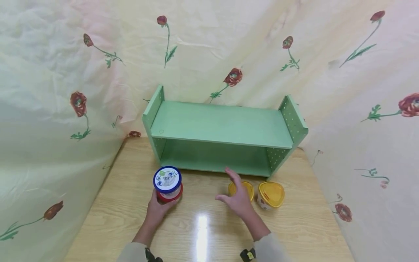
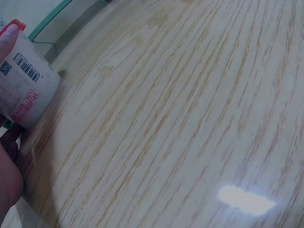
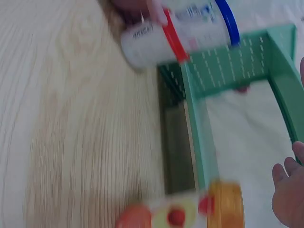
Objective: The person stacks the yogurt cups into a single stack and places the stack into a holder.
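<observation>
- Gripping the red-lidded tub [image 2: 29,78], the left hand [image 1: 156,210] wraps its side, thumb up by the red rim.
- Stacked upright on that lid, the blue-lidded tub [image 1: 167,179] sits above the wooden table [image 1: 114,218], just in front of the left end of the green shelf [image 1: 222,122].
- Holding nothing, the right hand [image 1: 241,202] has its fingers and thumb spread, apart from the nearer yellow-lidded tub [image 1: 248,190]; another yellow-lidded tub [image 1: 271,195] stands just beside that one.
- Judging by looks, the tubs are thin-walled and fairly light, though their fill is hidden; smooth sides could slip, and a hard squeeze might dent them.
- Taking hold round the lower tub's wall, under its rim, seems soundest; the upper one appears to rest loose, so tilting could slide it off.
</observation>
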`<state>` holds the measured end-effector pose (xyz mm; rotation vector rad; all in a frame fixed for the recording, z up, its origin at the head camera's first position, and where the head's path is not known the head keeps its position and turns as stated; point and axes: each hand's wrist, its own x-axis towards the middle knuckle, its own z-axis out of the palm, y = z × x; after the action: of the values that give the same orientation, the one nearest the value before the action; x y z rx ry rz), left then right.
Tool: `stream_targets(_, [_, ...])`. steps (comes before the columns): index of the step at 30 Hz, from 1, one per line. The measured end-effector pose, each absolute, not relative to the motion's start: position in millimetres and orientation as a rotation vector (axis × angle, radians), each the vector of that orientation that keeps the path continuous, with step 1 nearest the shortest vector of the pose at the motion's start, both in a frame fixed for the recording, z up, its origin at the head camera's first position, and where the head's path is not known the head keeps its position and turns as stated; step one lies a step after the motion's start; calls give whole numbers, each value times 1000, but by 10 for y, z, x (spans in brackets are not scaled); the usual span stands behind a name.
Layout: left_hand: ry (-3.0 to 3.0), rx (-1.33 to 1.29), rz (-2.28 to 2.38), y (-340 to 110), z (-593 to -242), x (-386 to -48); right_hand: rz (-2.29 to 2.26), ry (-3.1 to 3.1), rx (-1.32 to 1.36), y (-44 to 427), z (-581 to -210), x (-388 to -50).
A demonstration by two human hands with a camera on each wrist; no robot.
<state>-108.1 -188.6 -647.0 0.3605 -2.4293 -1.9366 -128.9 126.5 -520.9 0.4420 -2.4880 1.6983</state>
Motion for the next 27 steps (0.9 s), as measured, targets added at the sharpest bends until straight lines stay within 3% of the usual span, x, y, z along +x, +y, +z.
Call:
stream_targets(11, [-2409,360,-1952,-1881,-6485,-1080,1508,-2626,282,1900,-5316,-1311])
stream_targets(27, [-2429,372,-1954,-1881,-6464,-1057,1344,-2715,245,1929,-5724,-1272])
